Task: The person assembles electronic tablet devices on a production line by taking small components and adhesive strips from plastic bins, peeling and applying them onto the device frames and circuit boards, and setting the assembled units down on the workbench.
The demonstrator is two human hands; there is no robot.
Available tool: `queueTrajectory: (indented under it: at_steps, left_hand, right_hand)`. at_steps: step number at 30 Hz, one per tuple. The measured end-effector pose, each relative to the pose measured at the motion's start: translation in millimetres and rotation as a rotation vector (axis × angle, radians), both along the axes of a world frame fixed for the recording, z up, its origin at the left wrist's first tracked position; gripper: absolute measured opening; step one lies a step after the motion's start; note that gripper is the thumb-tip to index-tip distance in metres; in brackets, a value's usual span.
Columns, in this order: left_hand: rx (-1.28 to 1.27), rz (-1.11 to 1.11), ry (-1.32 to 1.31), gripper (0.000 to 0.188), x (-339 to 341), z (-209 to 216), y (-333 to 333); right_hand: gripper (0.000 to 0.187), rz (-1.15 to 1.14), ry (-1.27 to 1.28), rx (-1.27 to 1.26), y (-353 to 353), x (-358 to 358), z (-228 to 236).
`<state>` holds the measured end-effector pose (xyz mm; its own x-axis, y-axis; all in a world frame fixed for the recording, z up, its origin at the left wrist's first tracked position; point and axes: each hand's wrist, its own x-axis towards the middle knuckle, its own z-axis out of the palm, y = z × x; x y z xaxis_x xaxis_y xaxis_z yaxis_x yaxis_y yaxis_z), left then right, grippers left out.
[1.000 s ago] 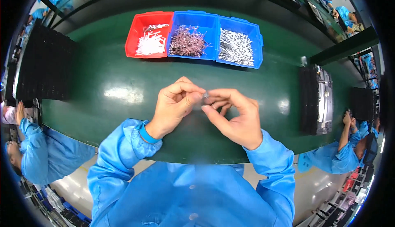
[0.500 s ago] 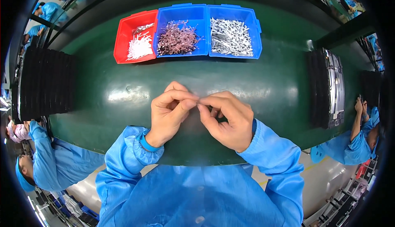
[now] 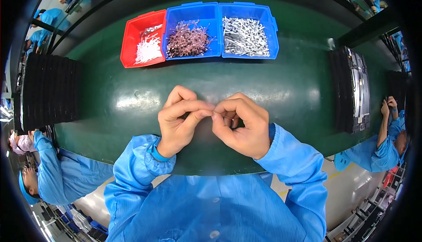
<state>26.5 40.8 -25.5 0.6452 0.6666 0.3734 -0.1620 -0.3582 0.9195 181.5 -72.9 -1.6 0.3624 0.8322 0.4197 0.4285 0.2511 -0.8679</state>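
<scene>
Over the middle of the green table, both hands meet at the fingertips. My left hand (image 3: 180, 121) is closed, its thumb and index finger pinched together; whatever sits between them is too small to make out. My right hand (image 3: 244, 123) is closed in a pinch on a thin wire (image 3: 227, 117), which crosses beneath the curled fingers. Beyond the hands stand three joined bins. The red bin (image 3: 127, 44) holds thin white sticks (image 3: 148, 48). In the middle blue bin (image 3: 214, 16) lie reddish-brown thin-leaded parts (image 3: 189, 40). The right blue bin (image 3: 271, 35) contains small white-and-black pieces (image 3: 246, 35).
A tall stack of black trays (image 3: 50, 88) stands on the table's left side. Another black stack (image 3: 351, 90) with shiny faces is at the right. Co-workers in blue sit at left (image 3: 66, 171) and right (image 3: 378, 147). A dark frame bar crosses the far edge.
The fingertips have shifted a little, and the left index finger now reaches closer to the right hand. A thin wire now shows beneath the right fingers.
</scene>
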Motion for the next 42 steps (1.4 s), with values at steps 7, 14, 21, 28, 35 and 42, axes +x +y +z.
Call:
queueTrajectory:
  at_steps: [7, 14, 21, 28, 35, 42]
  left_hand:
    - [-0.652, -0.237, -0.055, 0.021, 0.6, 14.9, -4.5]
    - [-0.67, -0.303, -0.092, 0.015, -1.2, 5.2, -1.2]
    - [-0.521, -0.211, -0.048, 0.011, -0.7, 12.9, -1.4]
    - [-0.351, -0.102, 0.064, 0.012, 2.0, 19.7, -5.9]
    - [-0.408, -0.089, 0.085, 0.012, 1.1, 20.9, -6.1]
    - [-0.432, -0.087, 0.058, 0.004, 1.9, 20.7, -6.2]
  right_hand:
    - [0.019, 0.001, -0.052, 0.071, -0.5, 2.8, 1.2]
    - [0.018, 0.011, -0.035, 0.1, -0.3, 1.3, 2.8]
    - [0.019, 0.028, -0.039, 0.05, -2.1, 4.4, 2.3]
    - [0.019, -0.05, -0.15, 0.067, -0.5, 5.7, 4.0]
    - [0.02, -0.059, -0.335, 0.095, 1.2, 7.6, 4.5]
    - [0.02, -0.062, -0.378, 0.115, 3.0, 6.0, 2.6]
